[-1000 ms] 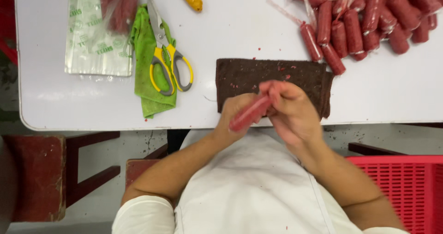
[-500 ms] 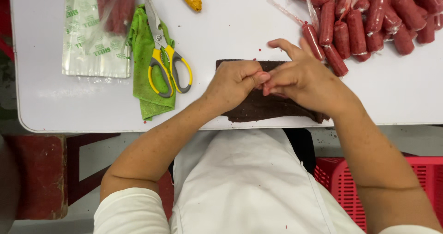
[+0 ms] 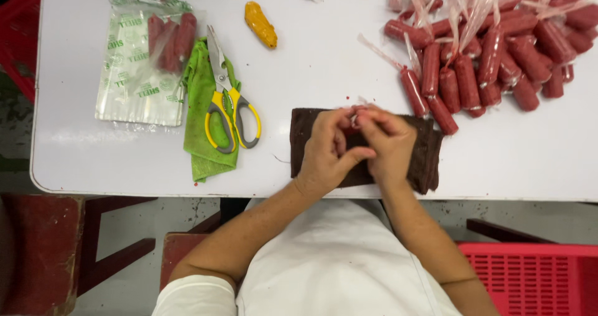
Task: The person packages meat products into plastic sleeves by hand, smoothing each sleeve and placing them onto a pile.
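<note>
My left hand (image 3: 325,149) and my right hand (image 3: 391,143) are pressed together over a dark brown cloth (image 3: 431,160) at the table's near edge. Their fingertips pinch a small red sausage (image 3: 355,127) in clear plastic, which the fingers mostly hide. A twist of its plastic sticks out above the fingertips. A pile of several red sausages in clear plastic wraps (image 3: 492,61) lies just beyond my right hand, at the back right.
On the white table (image 3: 311,61), left of the hands, yellow-handled scissors (image 3: 227,98) lie on a green cloth (image 3: 200,141). Further left is a printed plastic bag (image 3: 124,85) with sausages inside, and a yellow piece (image 3: 260,24) behind. A red basket (image 3: 529,278) stands at lower right.
Both hands moved up from my lap onto the brown cloth and closed around the red sausage, which was plainly visible a second ago and is now mostly hidden.
</note>
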